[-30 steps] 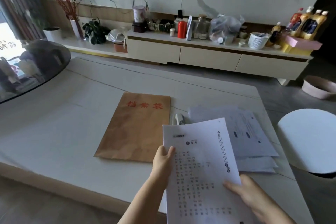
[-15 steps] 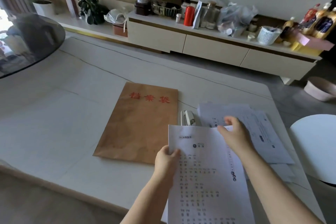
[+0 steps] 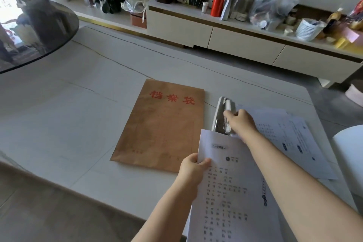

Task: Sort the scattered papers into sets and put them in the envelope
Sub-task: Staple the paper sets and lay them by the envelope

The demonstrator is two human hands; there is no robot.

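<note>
Right hand (image 3: 240,122) is out over the stapler (image 3: 223,116), fingers curled down round its near half. The hand covers the stapler's right side and the held sheet hides its near end, so whether the tool is off the table I cannot tell. Left hand (image 3: 193,171) pinches the left edge of the printed sheet (image 3: 233,192), thumb on top, fingers tucked underneath and out of sight. That sheet runs off the bottom of the view, its lower part cut away. It may be more than one page, but the edge is too fine to read.

Over on the right, the loose papers (image 3: 290,139) lie fanned on the table (image 3: 68,120), overlapping one another. The right forearm crosses their near-left part and their print is too small to make out. The brown envelope (image 3: 163,125) lies flat, just left of the stapler and apart from it, red characters along its far end. Its near-right corner sits close to the left hand, and whether its mouth is open cannot be seen.

Plenty of bare tabletop left of the envelope and beyond it, right up to the far edge. On the right the papers reach close to the table's edge, and a white round seat (image 3: 351,155) stands just past it, half cut off by the frame. A dark glass round top (image 3: 39,33) overhangs the far-left corner. The low cabinet (image 3: 216,33) behind is crowded and blurred.
</note>
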